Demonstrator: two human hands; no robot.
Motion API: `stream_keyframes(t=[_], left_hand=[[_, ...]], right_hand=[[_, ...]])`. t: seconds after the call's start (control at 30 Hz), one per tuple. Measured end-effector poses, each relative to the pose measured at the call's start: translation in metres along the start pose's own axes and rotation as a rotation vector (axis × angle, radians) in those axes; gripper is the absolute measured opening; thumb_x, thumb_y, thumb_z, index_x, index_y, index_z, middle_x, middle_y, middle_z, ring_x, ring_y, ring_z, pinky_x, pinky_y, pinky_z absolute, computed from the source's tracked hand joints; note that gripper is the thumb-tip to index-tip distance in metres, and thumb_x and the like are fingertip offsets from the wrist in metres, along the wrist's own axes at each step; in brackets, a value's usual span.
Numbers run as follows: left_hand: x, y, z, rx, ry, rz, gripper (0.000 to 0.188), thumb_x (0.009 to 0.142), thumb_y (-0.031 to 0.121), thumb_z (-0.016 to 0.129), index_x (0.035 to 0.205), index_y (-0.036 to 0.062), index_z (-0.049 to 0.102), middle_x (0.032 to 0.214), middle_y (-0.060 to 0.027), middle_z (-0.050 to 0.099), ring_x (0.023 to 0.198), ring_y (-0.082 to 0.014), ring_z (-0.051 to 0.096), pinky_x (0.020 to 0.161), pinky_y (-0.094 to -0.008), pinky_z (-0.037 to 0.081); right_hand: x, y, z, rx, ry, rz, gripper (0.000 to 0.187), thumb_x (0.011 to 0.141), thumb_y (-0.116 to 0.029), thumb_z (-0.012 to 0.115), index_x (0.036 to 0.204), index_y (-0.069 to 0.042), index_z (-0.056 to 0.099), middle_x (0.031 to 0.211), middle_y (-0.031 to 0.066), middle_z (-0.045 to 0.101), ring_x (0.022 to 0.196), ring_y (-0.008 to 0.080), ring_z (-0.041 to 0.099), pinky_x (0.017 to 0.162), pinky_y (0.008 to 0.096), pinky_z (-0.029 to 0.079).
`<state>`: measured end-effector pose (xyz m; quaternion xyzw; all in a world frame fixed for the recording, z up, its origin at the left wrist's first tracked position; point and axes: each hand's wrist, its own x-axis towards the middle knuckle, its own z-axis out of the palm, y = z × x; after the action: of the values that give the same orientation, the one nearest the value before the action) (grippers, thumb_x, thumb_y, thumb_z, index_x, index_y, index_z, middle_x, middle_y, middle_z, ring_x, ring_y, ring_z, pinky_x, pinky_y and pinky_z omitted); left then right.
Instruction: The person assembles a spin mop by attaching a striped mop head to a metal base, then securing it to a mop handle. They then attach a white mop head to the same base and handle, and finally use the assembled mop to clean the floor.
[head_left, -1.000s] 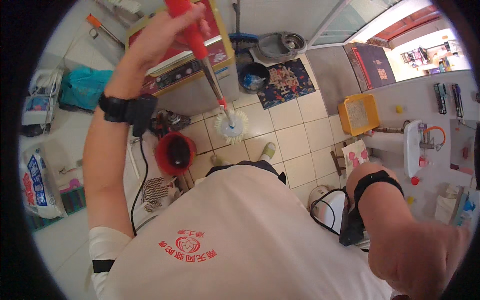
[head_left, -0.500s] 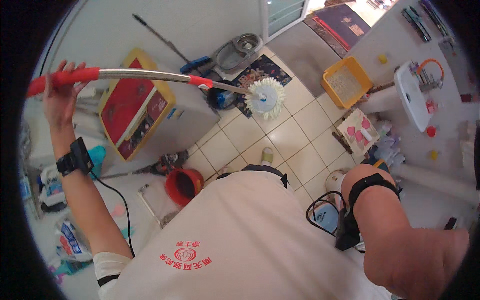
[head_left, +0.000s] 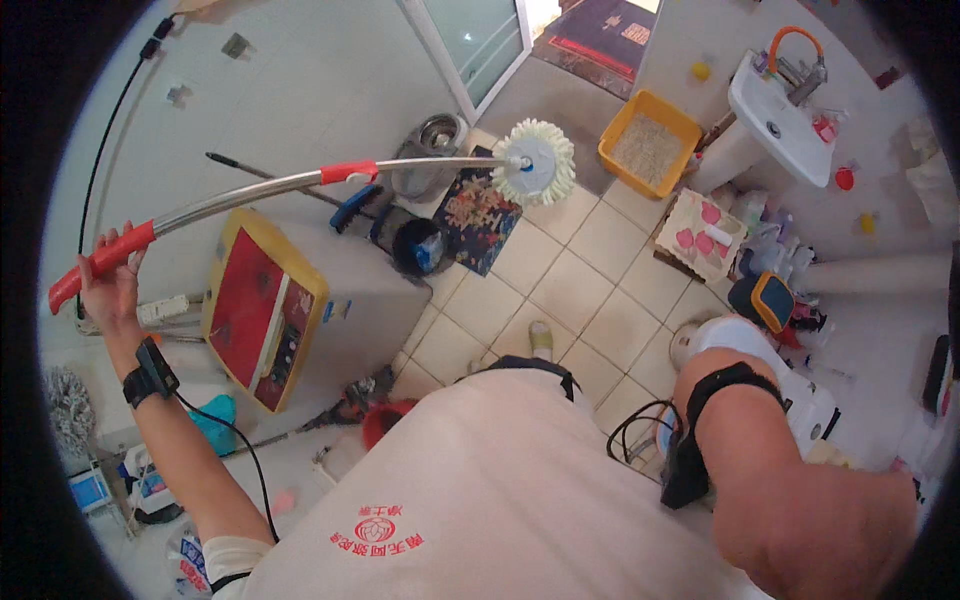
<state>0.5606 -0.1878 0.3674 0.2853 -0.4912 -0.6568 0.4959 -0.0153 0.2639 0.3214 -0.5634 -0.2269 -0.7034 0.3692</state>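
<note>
My left hand [head_left: 110, 283], raised at far left, grips the red end of a mop [head_left: 240, 193]. Its curved metal pole runs right to a round mop head [head_left: 535, 163] with cream strings and a pale disc. That head overlaps the edge of the dark patterned mat [head_left: 478, 218] and the tiles near the doorway; I cannot tell whether it touches the floor. At lower right, my right hand [head_left: 825, 530] looms close and blurred, beyond a black wrist strap. Its fingers do not show clearly, and nothing is seen in it.
A red-and-yellow topped washing machine [head_left: 262, 310] stands below the mop pole. By it are a dark bucket [head_left: 418, 247] and a blue brush [head_left: 357, 207]. A yellow litter tray [head_left: 650, 145], a white sink [head_left: 785, 120] and a patterned box [head_left: 700, 232] line the right side.
The view has shifted. My left hand and the handle's red end sit lower in the picture, while the mop head is higher and nearer the doorway. The grip on the mop continues.
</note>
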Motion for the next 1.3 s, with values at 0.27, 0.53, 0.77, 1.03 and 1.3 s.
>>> stream_keyframes(t=[0.27, 0.53, 0.77, 1.03, 1.3], left_hand=[[0.0, -0.014, 0.016, 0.037, -0.017, 0.003, 0.048, 0.102, 0.041, 0.06, 0.121, -0.003, 0.057, 0.127, -0.0232, 0.061, 0.14, -0.0498, 0.042, 0.109, -0.0732, 0.038], [-0.003, -0.033, 0.048, 0.119, 0.026, 0.012, 0.041, 0.104, 0.045, 0.055, 0.115, 0.0056, 0.059, 0.122, -0.0187, 0.064, 0.136, -0.0478, 0.049, 0.103, -0.0721, 0.043], [0.006, -0.051, 0.057, 0.233, 0.128, 0.064, 0.033, 0.105, 0.044, 0.054, 0.106, 0.0113, 0.059, 0.112, -0.0148, 0.068, 0.122, -0.0419, 0.063, 0.093, -0.0649, 0.054], [0.048, -0.067, 0.016, 0.265, 0.146, 0.151, 0.029, 0.106, 0.041, 0.054, 0.109, 0.0127, 0.057, 0.11, -0.0128, 0.07, 0.116, -0.037, 0.067, 0.088, -0.0569, 0.058], [0.151, -0.131, -0.002, 0.436, 0.272, 0.164, 0.023, 0.105, 0.036, 0.056, 0.112, 0.0139, 0.056, 0.106, -0.0088, 0.07, 0.11, -0.0299, 0.07, 0.086, -0.0507, 0.059]], right_hand=[[-0.002, 0.015, 0.011, -0.283, 0.093, -0.36, 0.033, 0.092, 0.005, 0.039, 0.066, -0.006, 0.057, 0.062, 0.0071, 0.052, 0.053, 0.0182, 0.053, 0.065, 0.0307, 0.052], [0.003, -0.009, -0.011, -0.111, -0.054, 0.207, 0.031, 0.099, -0.009, 0.052, 0.068, -0.012, 0.054, 0.065, 0.0069, 0.055, 0.053, 0.0195, 0.056, 0.069, 0.0313, 0.056], [-0.005, 0.037, -0.043, -0.404, 0.032, 0.539, 0.034, 0.096, -0.035, 0.071, 0.072, -0.014, 0.059, 0.067, 0.004, 0.064, 0.059, 0.0193, 0.066, 0.079, 0.0369, 0.057], [-0.037, 0.147, -0.1, -0.787, 0.37, 0.785, 0.017, 0.096, -0.012, 0.064, 0.081, -0.007, 0.057, 0.069, 0.0016, 0.06, 0.061, 0.015, 0.061, 0.091, 0.0457, 0.052], [-0.036, 0.239, -0.214, -0.814, 0.582, 1.097, 0.015, 0.096, -0.004, 0.062, 0.081, -0.006, 0.058, 0.067, -0.0001, 0.062, 0.061, 0.009, 0.06, 0.095, 0.0371, 0.051]])
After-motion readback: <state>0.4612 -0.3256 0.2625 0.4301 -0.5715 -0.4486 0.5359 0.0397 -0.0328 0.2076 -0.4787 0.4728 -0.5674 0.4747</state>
